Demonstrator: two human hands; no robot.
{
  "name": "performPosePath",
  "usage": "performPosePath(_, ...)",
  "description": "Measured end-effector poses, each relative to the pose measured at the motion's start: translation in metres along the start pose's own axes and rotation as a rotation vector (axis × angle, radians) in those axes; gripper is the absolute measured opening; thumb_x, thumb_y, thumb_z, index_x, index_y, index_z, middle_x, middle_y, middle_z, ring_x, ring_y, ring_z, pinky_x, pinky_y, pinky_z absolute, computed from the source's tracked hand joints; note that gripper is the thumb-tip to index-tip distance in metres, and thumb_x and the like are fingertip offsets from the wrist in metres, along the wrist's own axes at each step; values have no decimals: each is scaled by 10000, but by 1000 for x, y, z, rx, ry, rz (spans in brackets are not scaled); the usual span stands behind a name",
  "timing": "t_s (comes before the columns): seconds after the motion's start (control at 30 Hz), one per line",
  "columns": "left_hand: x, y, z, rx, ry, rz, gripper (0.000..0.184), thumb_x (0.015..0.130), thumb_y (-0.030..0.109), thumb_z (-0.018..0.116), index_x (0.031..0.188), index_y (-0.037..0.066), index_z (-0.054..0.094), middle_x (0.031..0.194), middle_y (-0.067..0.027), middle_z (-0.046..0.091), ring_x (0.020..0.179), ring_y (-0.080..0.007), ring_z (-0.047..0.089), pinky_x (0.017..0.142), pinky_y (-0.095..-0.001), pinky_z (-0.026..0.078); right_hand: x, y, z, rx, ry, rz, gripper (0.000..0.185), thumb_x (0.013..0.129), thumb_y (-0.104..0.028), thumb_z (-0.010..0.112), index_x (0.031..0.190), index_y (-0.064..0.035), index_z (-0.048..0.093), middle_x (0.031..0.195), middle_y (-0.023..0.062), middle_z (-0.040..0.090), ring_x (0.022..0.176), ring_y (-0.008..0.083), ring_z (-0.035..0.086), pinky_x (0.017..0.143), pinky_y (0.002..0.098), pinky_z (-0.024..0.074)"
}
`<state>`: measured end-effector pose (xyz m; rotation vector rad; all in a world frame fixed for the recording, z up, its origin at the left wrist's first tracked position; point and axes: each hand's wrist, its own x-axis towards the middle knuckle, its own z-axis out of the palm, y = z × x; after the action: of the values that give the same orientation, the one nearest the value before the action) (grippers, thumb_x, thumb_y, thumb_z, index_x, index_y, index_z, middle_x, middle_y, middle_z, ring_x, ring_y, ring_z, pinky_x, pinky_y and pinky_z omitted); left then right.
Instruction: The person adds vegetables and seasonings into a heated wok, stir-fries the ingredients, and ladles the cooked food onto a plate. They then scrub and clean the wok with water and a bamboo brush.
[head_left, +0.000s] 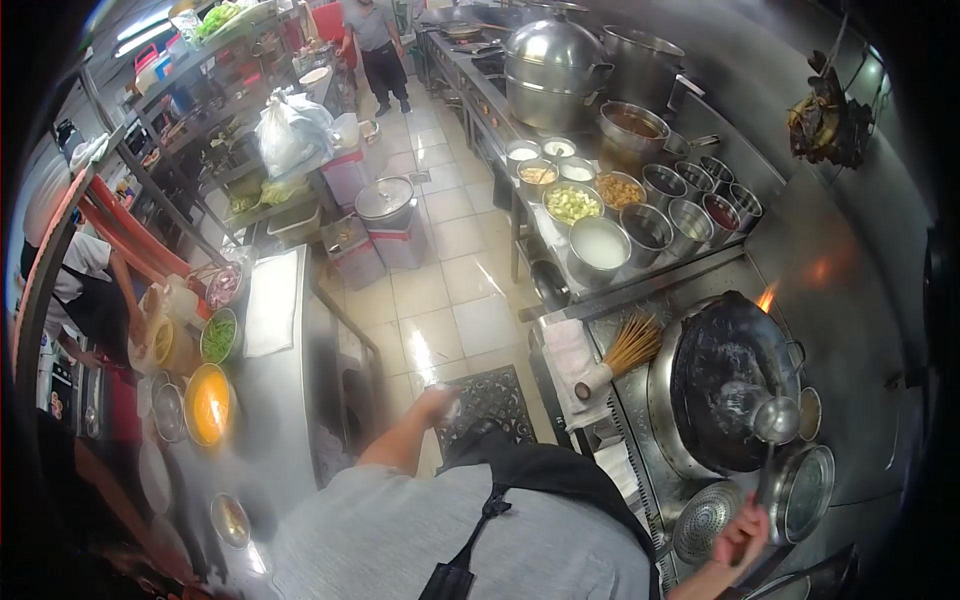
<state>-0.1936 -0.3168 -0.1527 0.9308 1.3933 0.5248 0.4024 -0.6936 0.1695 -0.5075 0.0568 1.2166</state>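
My right hand (742,532) is closed around the handle of a steel ladle (776,420). The ladle's bowl hangs over the right side of a dark wok (705,385), whose inside looks wet and shiny. A flame (767,298) rises at the wok's far edge. Over the floor, apart from the stove, my left hand (436,406) is closed, with a small whitish patch at its fingers that I cannot make out. Beside the wok lies a bamboo wok brush (632,345) on a folded cloth (568,345). A perforated strainer (706,520) sits near my right hand.
Several steel pots of ingredients, among them a white liquid (600,243), stand beyond the wok. A large steamer pot (553,75) is farther back. On the left, a steel counter (290,400) carries an orange-yellow bowl (209,405). Another person (375,45) stands down the aisle; others work at left.
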Motion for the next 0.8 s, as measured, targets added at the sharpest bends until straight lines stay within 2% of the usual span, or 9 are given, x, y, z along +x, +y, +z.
performPosePath(0.1, 27, -9, -13, 86, 7, 76, 311, 974, 313, 664, 888, 16, 698, 745, -101, 660, 608, -223, 623, 544, -416, 508, 40, 78, -6, -811, 620, -10, 157, 1044, -290, 540, 1064, -178, 647, 631, -48, 472, 515, 115, 465, 452, 286, 411)
performPosePath(0.2, 31, -19, -41, 46, 49, -112, 301, 915, 302, 747, 1021, 21, 719, 808, -92, 688, 657, -218, 647, 561, -403, 526, 53, 160, 60, -355, 609, -73, 208, 1045, -238, 571, 1222, -130, 589, 678, -36, 500, 495, 77, 480, 437, 293, 403)
performPosePath(0.37, 48, -79, -114, 564, 159, -218, 393, 878, 388, 770, 855, -5, 761, 778, -100, 691, 701, -199, 640, 627, -418, 528, 68, 72, 26, 803, -192, 191, 520, 1116, -240, 440, 1471, 125, 335, 737, -11, 498, 498, 75, 497, 408, 248, 378)
performPosePath(0.43, 47, -95, -147, 321, -34, 25, 360, 912, 375, 733, 902, 15, 754, 787, -101, 697, 744, -185, 646, 671, -410, 530, 106, 80, 3, -134, 94, -119, 345, 1094, -252, 500, 1205, 56, 606, 655, -33, 490, 471, 51, 448, 386, 227, 339)
performPosePath(0.5, 57, -72, -152, 164, -132, -47, 351, 952, 342, 686, 1026, 1, 719, 847, -103, 708, 800, -183, 655, 712, -408, 532, 145, 121, -12, -755, 688, -160, 328, 1018, -252, 598, 737, -114, 501, 589, -14, 457, 432, 85, 420, 353, 312, 349)
performPosePath(0.53, 65, -58, -151, 87, -186, -55, 354, 972, 325, 663, 1089, -6, 701, 877, -104, 713, 827, -181, 659, 732, -407, 533, 158, 146, -29, -1170, 745, -241, 268, 1003, -226, 589, 771, -105, 528, 584, 7, 463, 431, 138, 448, 370, 360, 390)
performPosePath(0.63, 95, -4, -132, 56, -182, -214, 374, 1045, 255, 556, 1337, 28, 611, 1040, -176, 726, 945, -257, 690, 799, -429, 535, 123, 210, 65, -407, 559, -192, 149, 985, -182, 619, 971, -50, 551, 652, 2, 523, 516, 134, 526, 462, 342, 471)
performPosePath(0.7, 109, 34, -106, 112, -227, 157, 250, 1033, 311, 589, 994, 68, 633, 800, -73, 642, 671, -213, 591, 590, -401, 464, 104, 180, 60, 371, 88, 25, 221, 1042, -212, 557, 1158, -25, 569, 696, -35, 515, 513, 100, 532, 457, 259, 424)
performPosePath(0.8, 134, 108, -48, 104, -273, 130, 305, 1033, 346, 590, 1029, 51, 664, 836, -56, 644, 729, -173, 598, 626, -366, 469, 104, 157, 32, -766, 383, -177, 257, 983, -209, 622, 1149, -25, 555, 701, 0, 538, 522, 116, 556, 441, 313, 434)
